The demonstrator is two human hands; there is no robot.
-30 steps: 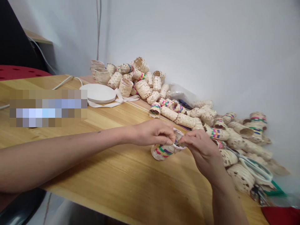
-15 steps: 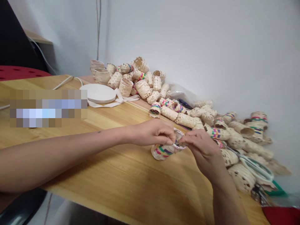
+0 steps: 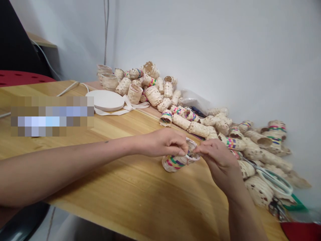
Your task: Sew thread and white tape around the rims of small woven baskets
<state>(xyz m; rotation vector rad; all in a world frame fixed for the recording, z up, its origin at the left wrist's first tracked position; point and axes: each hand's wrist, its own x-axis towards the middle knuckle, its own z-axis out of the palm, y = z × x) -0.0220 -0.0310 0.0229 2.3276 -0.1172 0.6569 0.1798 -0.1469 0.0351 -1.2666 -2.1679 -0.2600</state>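
Head view: barely any change, left hand (image 3: 163, 142) and right hand (image 3: 217, 160) stayed pinched narrow on a woven basket's rim (image 3: 192, 146) at 6 o'clock

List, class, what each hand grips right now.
Left hand: closed, holding a small woven basket.
Right hand: closed, pinching at that rim; what it holds is unclear.

The woven basket (image 3: 174, 162) is pale straw, banded near its base with pink, green, yellow and purple. The bench (image 3: 130, 190) shows honey-yellow streaked grain; the ribbon roll (image 3: 106, 100) is plain white.
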